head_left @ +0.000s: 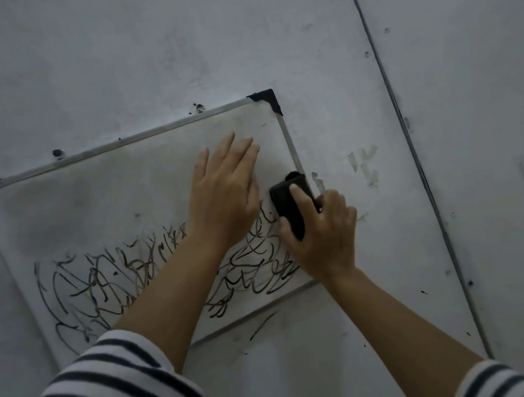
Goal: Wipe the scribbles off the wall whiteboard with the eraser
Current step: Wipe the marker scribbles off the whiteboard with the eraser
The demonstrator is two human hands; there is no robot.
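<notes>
On the wall (136, 48) the board (89, 203) hangs tilted, its upper half pale, with scribbles (99, 284) crowding the lower half. Your left hand (224, 196) lies flat with straight fingers near the upper right corner, and your right hand (321, 234) curls round the eraser (289, 204) at the board's right edge. The eraser looks light, hard-backed and soft-faced, so grip its long sides and press evenly; the thin board may shift, so brace it.

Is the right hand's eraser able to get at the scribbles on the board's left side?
Probably not directly: the left forearm lies across the whiteboard between the eraser in the right hand and those scribbles.
</notes>
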